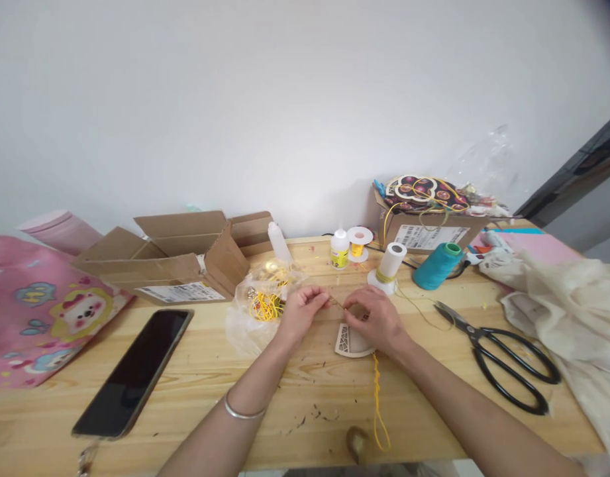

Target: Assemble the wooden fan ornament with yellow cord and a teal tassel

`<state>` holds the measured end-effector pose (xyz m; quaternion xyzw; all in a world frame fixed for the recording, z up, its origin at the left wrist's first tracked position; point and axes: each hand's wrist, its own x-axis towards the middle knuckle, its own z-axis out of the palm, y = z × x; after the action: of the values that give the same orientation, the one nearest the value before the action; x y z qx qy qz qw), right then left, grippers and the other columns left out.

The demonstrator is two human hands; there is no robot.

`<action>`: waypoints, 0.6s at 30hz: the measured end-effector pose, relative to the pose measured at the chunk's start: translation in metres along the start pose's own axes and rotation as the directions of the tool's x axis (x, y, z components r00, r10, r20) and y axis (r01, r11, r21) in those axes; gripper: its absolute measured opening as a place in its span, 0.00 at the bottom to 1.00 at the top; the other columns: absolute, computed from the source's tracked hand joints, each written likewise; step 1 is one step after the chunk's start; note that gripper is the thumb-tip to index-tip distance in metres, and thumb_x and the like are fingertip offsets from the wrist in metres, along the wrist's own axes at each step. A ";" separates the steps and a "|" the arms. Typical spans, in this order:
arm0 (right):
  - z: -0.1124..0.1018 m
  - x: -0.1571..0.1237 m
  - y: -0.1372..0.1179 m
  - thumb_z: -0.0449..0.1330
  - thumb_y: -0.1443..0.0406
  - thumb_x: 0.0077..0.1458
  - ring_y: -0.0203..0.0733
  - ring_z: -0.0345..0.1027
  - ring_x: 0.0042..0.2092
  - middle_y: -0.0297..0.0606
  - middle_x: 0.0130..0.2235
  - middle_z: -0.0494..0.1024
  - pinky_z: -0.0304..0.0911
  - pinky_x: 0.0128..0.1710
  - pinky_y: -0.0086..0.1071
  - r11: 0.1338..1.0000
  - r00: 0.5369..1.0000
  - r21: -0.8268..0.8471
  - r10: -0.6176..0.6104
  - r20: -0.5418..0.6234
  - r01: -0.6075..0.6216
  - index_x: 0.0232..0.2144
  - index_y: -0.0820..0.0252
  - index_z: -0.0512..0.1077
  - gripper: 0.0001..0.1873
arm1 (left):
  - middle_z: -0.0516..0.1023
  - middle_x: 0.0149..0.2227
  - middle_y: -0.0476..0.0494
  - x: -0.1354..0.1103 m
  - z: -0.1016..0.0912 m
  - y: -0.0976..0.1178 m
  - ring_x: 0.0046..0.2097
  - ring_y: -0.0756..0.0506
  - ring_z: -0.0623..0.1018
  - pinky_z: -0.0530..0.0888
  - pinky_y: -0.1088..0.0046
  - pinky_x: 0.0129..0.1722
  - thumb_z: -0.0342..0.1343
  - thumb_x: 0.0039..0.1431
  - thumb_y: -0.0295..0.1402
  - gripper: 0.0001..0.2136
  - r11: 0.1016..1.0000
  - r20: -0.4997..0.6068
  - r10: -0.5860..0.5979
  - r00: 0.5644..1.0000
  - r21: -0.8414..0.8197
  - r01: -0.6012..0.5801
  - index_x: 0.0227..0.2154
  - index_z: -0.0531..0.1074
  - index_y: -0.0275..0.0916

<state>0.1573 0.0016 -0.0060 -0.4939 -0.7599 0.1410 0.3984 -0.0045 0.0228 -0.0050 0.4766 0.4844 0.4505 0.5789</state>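
Between my two hands a short length of thin olive-gold cord [337, 303] is stretched. My left hand [307, 306] pinches one end of it between thumb and finger. At the other end, my right hand [374, 317] is closed on the cord, just above a pale fan-shaped cutout piece [345, 341] lying on the table. A yellow knotted cord with a loop [377, 391] trails from that piece toward the table's front edge. Part of the cutout piece is hidden under my right hand. Behind it stands a white spool wound with olive cord [388, 268].
Black-handled scissors [503, 351] lie on the right, beside a cream cloth [558, 324]. A teal thread cone [438, 266], glue bottle [340, 250] and filled box [424, 235] stand behind. Leftward are a plastic bag of yellow cords [265, 305], an open carton [170, 271] and a phone [136, 371].
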 end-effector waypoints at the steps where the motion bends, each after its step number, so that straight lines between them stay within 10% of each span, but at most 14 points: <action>1: -0.005 -0.004 -0.006 0.57 0.69 0.42 0.42 0.65 0.36 0.39 0.32 0.75 0.59 0.38 0.37 1.000 1.000 -0.014 -0.009 -0.012 0.008 0.27 0.59 0.71 0.06 | 0.73 0.20 0.52 0.001 -0.003 0.000 0.25 0.53 0.70 0.66 0.79 0.30 0.58 0.42 0.33 0.07 1.000 -0.040 -0.002 0.999 -0.030 0.001 0.23 0.71 0.35; 4: -0.020 -0.025 -0.034 0.57 0.63 0.44 0.46 0.58 0.48 0.44 0.46 0.68 0.55 0.45 0.41 0.987 0.986 0.012 -0.158 0.061 0.157 0.41 0.59 0.67 0.18 | 0.72 0.20 0.53 0.003 -0.009 -0.001 0.25 0.54 0.70 0.66 0.79 0.30 0.58 0.43 0.34 0.07 0.997 -0.067 -0.023 0.997 -0.078 0.018 0.22 0.69 0.35; 7: -0.024 -0.049 -0.056 0.56 0.56 0.46 0.43 0.57 0.49 0.36 0.47 0.69 0.55 0.47 0.36 0.910 0.800 0.187 -0.415 0.432 0.370 0.40 0.53 0.68 0.17 | 0.72 0.20 0.51 0.005 -0.009 0.000 0.25 0.53 0.71 0.67 0.78 0.30 0.58 0.42 0.33 0.07 0.999 -0.034 -0.046 0.998 -0.008 0.046 0.21 0.69 0.34; 12: -0.017 -0.061 -0.044 0.49 0.61 0.55 0.34 0.60 0.47 0.30 0.43 0.73 0.54 0.47 0.28 0.916 0.618 0.260 -0.399 0.678 0.306 0.41 0.54 0.67 0.12 | 0.72 0.20 0.51 0.010 -0.008 0.004 0.25 0.53 0.70 0.66 0.78 0.29 0.58 0.42 0.34 0.07 0.998 0.063 -0.044 0.997 0.049 0.041 0.21 0.70 0.34; 18: -0.010 -0.061 -0.024 0.47 0.61 0.57 0.28 0.63 0.44 0.30 0.38 0.75 0.46 0.52 0.26 0.890 0.606 0.380 -0.452 0.655 0.253 0.36 0.53 0.68 0.11 | 0.71 0.20 0.51 0.011 -0.013 0.001 0.25 0.53 0.70 0.67 0.78 0.29 0.58 0.42 0.36 0.09 0.997 0.031 -0.074 0.997 0.005 0.074 0.22 0.69 0.34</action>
<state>0.1614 -0.0638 -0.0136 -0.1816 -0.9128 0.3373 0.1417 -0.0163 0.0351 -0.0061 0.4666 0.4936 0.4203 0.6016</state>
